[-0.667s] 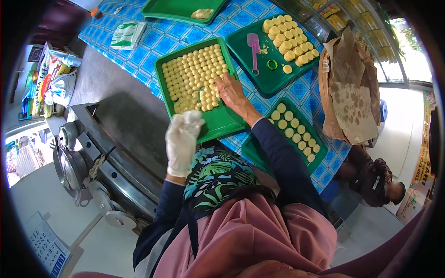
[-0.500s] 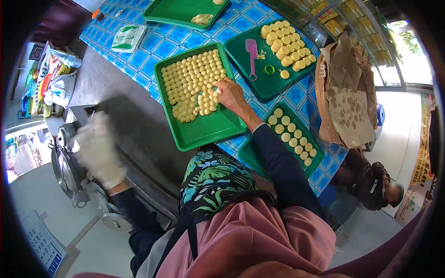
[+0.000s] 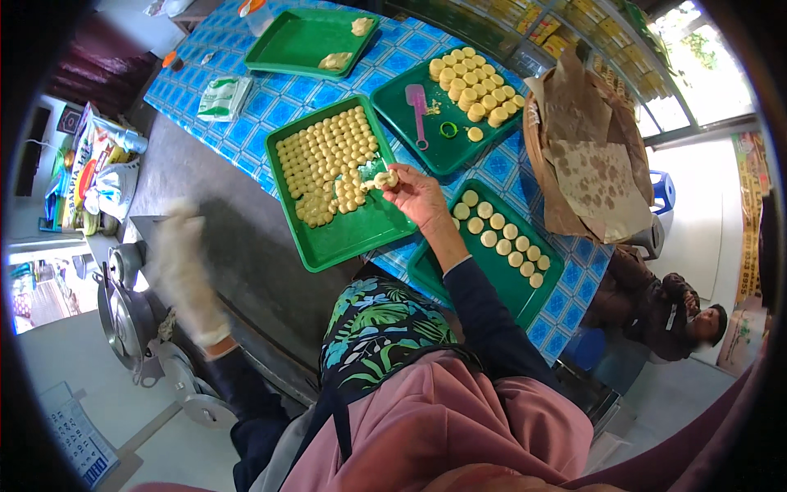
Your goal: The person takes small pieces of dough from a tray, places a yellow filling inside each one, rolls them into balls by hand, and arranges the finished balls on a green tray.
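The gloved left hand (image 3: pixel 187 266) is blurred; I cannot tell its grip. Dough balls (image 3: pixel 324 150) lie in a green tray (image 3: pixel 352 238) left of the other grip, where the right hand (image 3: pixel 416 199) pinches a dough lump (image 3: pixel 384 179). Right of it, a second tray (image 3: pixel 526 299) holds pale rounds (image 3: pixel 503 246).

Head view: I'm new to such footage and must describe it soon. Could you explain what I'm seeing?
No machine here, only a person. A wide fisheye camera on their head looks down, so straight edges bend. The bare right hand pinches pale dough-like pieces over a green tray of small balls. The white-gloved left hand, off to the left, is blurred, so I can't tell if it holds anything. On the blue-patterned tablecloth lie more green trays, one with a pink spatula.
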Action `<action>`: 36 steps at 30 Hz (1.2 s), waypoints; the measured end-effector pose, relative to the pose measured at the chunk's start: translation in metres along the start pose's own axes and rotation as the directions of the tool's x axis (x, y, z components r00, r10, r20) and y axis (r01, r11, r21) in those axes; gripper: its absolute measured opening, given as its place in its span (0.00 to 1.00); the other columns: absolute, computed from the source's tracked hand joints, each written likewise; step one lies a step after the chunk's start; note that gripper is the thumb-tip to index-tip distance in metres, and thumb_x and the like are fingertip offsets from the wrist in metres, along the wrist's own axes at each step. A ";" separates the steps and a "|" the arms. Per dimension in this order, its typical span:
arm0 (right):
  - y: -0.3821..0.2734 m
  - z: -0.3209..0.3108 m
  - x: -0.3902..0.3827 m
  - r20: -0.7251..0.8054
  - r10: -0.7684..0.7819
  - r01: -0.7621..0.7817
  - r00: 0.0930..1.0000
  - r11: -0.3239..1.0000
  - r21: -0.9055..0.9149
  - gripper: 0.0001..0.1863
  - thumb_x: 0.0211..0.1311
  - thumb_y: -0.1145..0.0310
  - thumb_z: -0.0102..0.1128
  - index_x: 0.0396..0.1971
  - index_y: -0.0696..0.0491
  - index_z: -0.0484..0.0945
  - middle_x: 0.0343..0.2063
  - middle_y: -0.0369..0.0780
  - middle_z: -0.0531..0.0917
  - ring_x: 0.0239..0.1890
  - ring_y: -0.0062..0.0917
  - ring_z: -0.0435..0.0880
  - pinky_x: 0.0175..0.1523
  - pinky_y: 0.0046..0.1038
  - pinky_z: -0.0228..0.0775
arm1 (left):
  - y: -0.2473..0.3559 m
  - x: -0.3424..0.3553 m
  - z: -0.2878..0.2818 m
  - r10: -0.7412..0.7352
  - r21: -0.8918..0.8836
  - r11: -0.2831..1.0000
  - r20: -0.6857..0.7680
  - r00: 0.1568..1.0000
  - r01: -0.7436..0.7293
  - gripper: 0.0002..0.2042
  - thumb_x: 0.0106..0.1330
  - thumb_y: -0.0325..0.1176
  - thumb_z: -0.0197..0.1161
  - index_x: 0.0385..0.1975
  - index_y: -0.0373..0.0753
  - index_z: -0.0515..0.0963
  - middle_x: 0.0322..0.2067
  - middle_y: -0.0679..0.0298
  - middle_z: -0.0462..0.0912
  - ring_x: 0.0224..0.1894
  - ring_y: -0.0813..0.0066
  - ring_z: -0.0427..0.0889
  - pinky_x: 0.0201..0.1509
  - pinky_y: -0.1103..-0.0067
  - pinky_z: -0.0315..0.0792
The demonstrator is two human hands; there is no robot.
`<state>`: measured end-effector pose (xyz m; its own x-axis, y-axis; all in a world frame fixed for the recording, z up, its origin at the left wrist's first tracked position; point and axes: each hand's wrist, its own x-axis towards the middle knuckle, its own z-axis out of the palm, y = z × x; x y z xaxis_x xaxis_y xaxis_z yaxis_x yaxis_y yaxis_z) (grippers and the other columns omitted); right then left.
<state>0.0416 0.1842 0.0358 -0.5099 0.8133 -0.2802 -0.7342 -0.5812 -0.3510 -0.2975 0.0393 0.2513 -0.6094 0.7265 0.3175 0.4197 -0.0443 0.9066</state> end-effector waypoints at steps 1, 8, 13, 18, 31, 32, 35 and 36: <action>0.004 -0.001 -0.004 -0.078 0.008 -0.002 0.997 0.998 0.066 0.11 0.65 0.77 0.66 0.47 0.60 0.82 0.44 0.46 0.86 0.40 0.36 0.85 0.45 0.37 0.79 | -0.013 -0.019 0.030 -0.035 0.022 0.999 0.150 0.988 0.033 0.14 0.74 0.36 0.64 0.52 0.35 0.86 0.47 0.63 0.87 0.48 0.76 0.84 0.56 0.75 0.78; 0.029 0.006 -0.023 -0.204 -0.064 0.001 0.977 0.956 -0.294 0.15 0.64 0.82 0.64 0.51 0.62 0.79 0.42 0.45 0.85 0.38 0.32 0.87 0.39 0.31 0.82 | -0.083 -0.114 0.185 -0.029 -0.161 0.975 0.595 0.803 0.155 0.22 0.70 0.33 0.68 0.62 0.32 0.79 0.46 0.63 0.88 0.45 0.78 0.83 0.52 0.80 0.77; 0.032 -0.003 -0.040 -0.169 -0.315 -0.001 0.934 0.469 -0.883 0.17 0.58 0.80 0.68 0.48 0.59 0.84 0.35 0.42 0.89 0.31 0.25 0.87 0.34 0.27 0.77 | -0.106 -0.117 0.200 -0.228 -0.066 0.908 0.750 0.620 0.414 0.18 0.66 0.30 0.68 0.54 0.30 0.84 0.42 0.61 0.89 0.41 0.74 0.85 0.49 0.78 0.77; 0.003 -0.027 -0.088 0.084 -0.655 0.188 0.751 0.090 -0.978 0.11 0.54 0.77 0.65 0.38 0.58 0.86 0.34 0.47 0.90 0.37 0.36 0.90 0.43 0.33 0.79 | -0.123 -0.090 0.195 0.030 0.203 0.945 0.726 0.687 -0.256 0.14 0.67 0.26 0.61 0.50 0.39 0.86 0.42 0.54 0.89 0.47 0.61 0.87 0.54 0.70 0.77; 0.024 -0.122 -0.264 -0.213 -0.923 -0.472 0.320 0.039 -0.880 0.20 0.49 0.87 0.63 0.44 0.55 0.87 0.32 0.45 0.85 0.30 0.37 0.85 0.33 0.35 0.76 | -0.041 -0.166 0.230 0.414 -0.330 0.780 0.909 0.043 -0.532 0.23 0.69 0.33 0.66 0.63 0.38 0.74 0.62 0.52 0.78 0.66 0.51 0.75 0.65 0.63 0.76; 0.032 -0.122 -0.263 -0.172 -0.940 -0.460 0.295 0.018 -0.888 0.21 0.48 0.86 0.63 0.45 0.54 0.85 0.34 0.45 0.83 0.33 0.44 0.83 0.36 0.41 0.74 | -0.035 -0.185 0.237 0.342 -0.338 0.701 0.932 -0.120 -0.627 0.24 0.70 0.37 0.65 0.63 0.37 0.73 0.64 0.52 0.75 0.67 0.46 0.72 0.66 0.61 0.75; 0.050 -0.117 -0.265 0.040 -0.917 -0.617 0.396 -0.298 -0.728 0.22 0.49 0.87 0.61 0.45 0.52 0.86 0.36 0.45 0.81 0.40 0.43 0.81 0.42 0.42 0.73 | -0.033 -0.232 0.259 0.367 -0.521 0.432 0.847 -0.384 -0.737 0.29 0.72 0.47 0.61 0.67 0.34 0.70 0.71 0.53 0.66 0.73 0.32 0.60 0.70 0.50 0.69; 0.054 -0.116 -0.266 0.089 -0.910 -0.597 0.405 -0.337 -0.728 0.22 0.49 0.87 0.61 0.45 0.52 0.86 0.36 0.45 0.81 0.40 0.43 0.81 0.42 0.42 0.73 | -0.035 -0.244 0.265 0.351 -0.527 0.410 0.845 -0.405 -0.744 0.33 0.73 0.50 0.58 0.71 0.32 0.66 0.75 0.54 0.60 0.76 0.29 0.53 0.73 0.44 0.61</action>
<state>0.1896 -0.0666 -0.0121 0.4214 0.8608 0.2852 0.8782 -0.3091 -0.3649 0.0143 0.0453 0.0683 0.9619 0.2697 -0.0455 0.2714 -0.9203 0.2819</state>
